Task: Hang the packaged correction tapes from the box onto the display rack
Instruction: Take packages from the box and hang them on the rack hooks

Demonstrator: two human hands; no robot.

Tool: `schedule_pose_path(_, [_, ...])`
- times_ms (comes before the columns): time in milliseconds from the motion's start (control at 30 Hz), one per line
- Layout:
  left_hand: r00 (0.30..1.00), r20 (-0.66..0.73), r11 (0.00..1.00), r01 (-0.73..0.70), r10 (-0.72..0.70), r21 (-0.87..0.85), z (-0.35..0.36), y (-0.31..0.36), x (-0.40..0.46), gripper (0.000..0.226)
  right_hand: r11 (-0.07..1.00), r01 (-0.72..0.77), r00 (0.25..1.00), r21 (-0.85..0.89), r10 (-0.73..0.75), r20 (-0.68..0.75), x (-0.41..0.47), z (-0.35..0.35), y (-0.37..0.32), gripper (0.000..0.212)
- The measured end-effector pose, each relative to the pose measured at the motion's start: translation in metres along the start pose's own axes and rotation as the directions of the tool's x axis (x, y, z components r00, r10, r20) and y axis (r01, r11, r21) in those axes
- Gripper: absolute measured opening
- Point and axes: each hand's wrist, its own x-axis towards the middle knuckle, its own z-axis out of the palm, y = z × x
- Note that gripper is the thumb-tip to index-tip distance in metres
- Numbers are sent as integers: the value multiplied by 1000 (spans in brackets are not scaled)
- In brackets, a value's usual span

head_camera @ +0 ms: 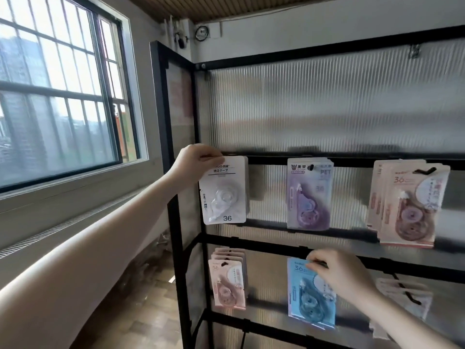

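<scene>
At centre frame the left hand [195, 161] pinches the top edge of a white correction tape pack [224, 191], held against the middle bar of the black display rack [176, 222]. Lower right, the right hand [337, 272] grips the top of a blue correction tape pack [308, 298] at the lower bar. Purple [309, 195] and pink packs [410, 205] hang alongside. A barred window [57, 96] fills the upper left.
</scene>
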Motion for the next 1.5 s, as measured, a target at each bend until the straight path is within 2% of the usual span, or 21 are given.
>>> schedule_pose_path(200, [998, -40, 993, 37, -42, -109, 7, -8, 3, 4, 1000, 1, 1000, -9, -1, -16, -3, -1, 3, 17])
schedule_pose_path(600, [996, 5, 966, 83, -84, -244, 12, -11, 3, 13, 1000, -15, 999, -3, 15, -40, -8, 9, 12, 14])
schedule_pose_path(900, [986, -58, 927, 127, -157, -354, 11, -8, 3, 13, 999, -32, 999, 5, 32, -27, -10, 14, 9, 15])
schedule_pose_path(1100, [971, 15, 881, 221, -237, -419, 11, -15, 3, 15, 1000, -13, 1000, -1, 13, -21, -10, 17, 1, 16])
schedule_pose_path(1300, [980, -3, 878, 176, -198, -445, 9, -11, 4, 13, 1000, -17, 1000, 6, 17, -17, -11, 20, 0, 14])
schedule_pose_path(1500, [971, -36, 807, 174, -235, -564, 11, -15, 2, 11, 1000, -29, 999, -9, 29, -28, -14, 20, 0, 15])
